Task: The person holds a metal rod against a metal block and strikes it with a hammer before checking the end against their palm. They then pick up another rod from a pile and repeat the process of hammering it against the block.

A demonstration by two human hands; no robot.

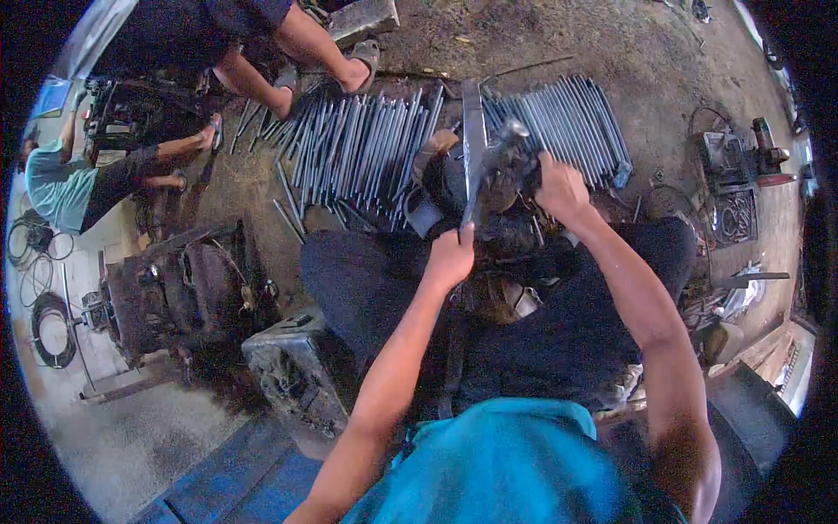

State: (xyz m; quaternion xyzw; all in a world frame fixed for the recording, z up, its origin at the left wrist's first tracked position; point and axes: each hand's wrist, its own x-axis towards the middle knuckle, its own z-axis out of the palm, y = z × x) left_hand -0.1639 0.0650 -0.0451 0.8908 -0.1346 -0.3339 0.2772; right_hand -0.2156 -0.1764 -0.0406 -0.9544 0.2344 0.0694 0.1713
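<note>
My left hand (451,257) is closed round the near end of a long flat metal bar (474,140), which points away from me. To its right, my right hand (560,186) is closed on a tool with a rounded metal head (516,129), blurred in part; its handle is mostly hidden by my fingers. Between my knees, beneath both hands, is a dark metal block or anvil-like support (502,188), its shape hard to make out. Metal rods (367,148) lie side by side on the ground beyond my left knee, and more rods (572,127) lie beyond my right.
One person stands close at the front left, feet (360,72) beside the rods. Another person (65,179) is at the far left. Dark machinery (188,293) and a metal box (292,367) are on my left. A vise-like tool (768,162) stands at the right.
</note>
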